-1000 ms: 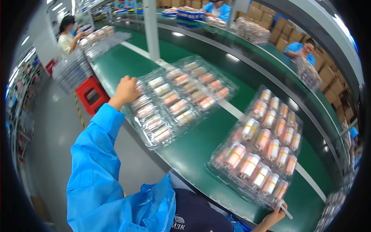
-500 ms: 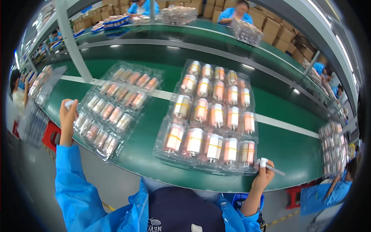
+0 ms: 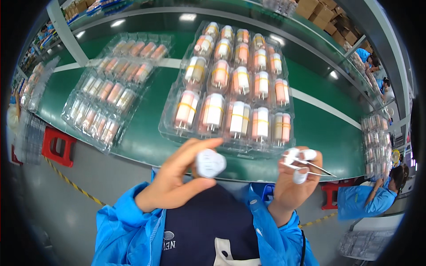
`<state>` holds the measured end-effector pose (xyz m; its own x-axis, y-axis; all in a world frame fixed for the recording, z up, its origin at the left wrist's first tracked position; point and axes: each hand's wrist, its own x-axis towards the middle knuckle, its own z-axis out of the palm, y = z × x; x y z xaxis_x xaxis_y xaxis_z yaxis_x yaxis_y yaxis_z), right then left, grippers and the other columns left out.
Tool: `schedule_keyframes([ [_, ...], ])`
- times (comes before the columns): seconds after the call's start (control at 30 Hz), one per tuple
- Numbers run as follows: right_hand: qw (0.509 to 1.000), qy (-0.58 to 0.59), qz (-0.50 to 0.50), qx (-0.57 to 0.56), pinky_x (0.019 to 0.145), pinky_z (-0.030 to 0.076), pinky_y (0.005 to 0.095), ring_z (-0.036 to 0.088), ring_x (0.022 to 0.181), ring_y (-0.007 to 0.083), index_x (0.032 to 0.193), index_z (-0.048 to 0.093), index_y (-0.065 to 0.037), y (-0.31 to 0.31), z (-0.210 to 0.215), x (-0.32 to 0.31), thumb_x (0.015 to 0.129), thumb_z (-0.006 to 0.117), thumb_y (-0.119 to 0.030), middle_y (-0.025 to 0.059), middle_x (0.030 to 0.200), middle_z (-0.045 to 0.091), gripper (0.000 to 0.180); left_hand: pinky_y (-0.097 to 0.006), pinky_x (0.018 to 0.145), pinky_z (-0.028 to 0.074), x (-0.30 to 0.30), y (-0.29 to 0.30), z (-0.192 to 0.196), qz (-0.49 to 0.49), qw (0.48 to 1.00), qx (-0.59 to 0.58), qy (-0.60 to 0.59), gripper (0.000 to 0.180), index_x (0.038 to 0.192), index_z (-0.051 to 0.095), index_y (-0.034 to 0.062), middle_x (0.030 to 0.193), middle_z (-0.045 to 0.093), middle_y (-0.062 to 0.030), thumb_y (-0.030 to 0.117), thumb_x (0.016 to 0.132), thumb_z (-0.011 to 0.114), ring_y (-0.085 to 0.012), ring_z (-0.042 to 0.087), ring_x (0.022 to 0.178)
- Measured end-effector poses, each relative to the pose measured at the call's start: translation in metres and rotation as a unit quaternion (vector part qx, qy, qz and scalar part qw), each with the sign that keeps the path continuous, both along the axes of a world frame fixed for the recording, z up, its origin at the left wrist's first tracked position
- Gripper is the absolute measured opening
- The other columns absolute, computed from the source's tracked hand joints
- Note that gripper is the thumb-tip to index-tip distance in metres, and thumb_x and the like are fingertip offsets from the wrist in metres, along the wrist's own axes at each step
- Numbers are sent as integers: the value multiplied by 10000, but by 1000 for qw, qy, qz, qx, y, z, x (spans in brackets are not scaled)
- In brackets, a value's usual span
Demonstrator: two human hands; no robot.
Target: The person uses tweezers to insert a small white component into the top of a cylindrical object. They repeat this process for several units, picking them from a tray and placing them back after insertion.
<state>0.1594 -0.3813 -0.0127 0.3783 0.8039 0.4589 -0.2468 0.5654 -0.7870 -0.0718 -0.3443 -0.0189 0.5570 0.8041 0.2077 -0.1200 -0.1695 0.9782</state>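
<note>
Near my chest, my left hand (image 3: 171, 184) curls its thumb and fingers around a white piece (image 3: 211, 163) with a rounded, three-lobed end; the rest of it is hidden. My right hand (image 3: 290, 188), white covers on its fingertips, pinches slim metal tweezers (image 3: 321, 170) whose points face right. Just beyond both hands lies a clear plastic tray (image 3: 166, 128) with rows of pink, white and grey cylinder bundles (image 3: 213, 111). Yellow bands wrap the bundles, and thin metal pins stick out at their near ends.
To the left, another clear tray (image 3: 66, 113) of pale cylinders lies on the green bench (image 3: 146, 137). A grey post (image 3: 66, 33) rises behind it. Red stools (image 3: 60, 146) stand below the bench at both sides. A co-worker in blue (image 3: 372, 195) is at the right.
My left hand has come from beside the left tray to my chest, now with the white piece. My right hand has risen slightly with the tweezers. The view has tilted downward.
</note>
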Motion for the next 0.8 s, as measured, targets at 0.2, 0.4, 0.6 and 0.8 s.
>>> schedule_keyframes([
  [0.2, 981, -13, 177, -84, 758, 534, 321, 618, 904, 221, 1009, 602, 35, -4, -14, -29, 760, 704, -1, 169, 994, 587, 271, -242, 751, 454, 14, -8, -10, -22, 999, 42, 14, 646, 1397, 362, -14, 1092, 478, -92, 30, 821, 651, -148, 523, 951],
  [0.4, 978, -134, 141, -80, 694, 474, 289, 597, 860, 193, 975, 657, 26, 0, -20, -28, 711, 742, 2, 151, 972, 604, 279, -270, 805, 471, 9, -11, -14, -7, 1000, 25, 14, 600, 1348, 382, -12, 1141, 510, -119, 5, 816, 658, -172, 552, 1006],
  [0.6, 984, -140, 82, -69, 669, 510, 272, 634, 773, 191, 923, 680, 33, -2, -13, -33, 692, 761, -13, 161, 884, 658, 249, -339, 921, 444, 5, -12, -34, -16, 998, -28, -49, 495, 1249, 409, 2, 1181, 516, -146, 16, 824, 663, -208, 535, 1108],
  [0.8, 964, -234, 116, -38, 603, 531, 283, 672, 753, 217, 907, 684, 29, 4, 0, -33, 698, 753, -7, 176, 855, 682, 223, -340, 928, 434, 4, -3, -34, -6, 998, 42, -43, 484, 1248, 470, -20, 1179, 503, -155, 37, 810, 669, -233, 531, 1090],
])
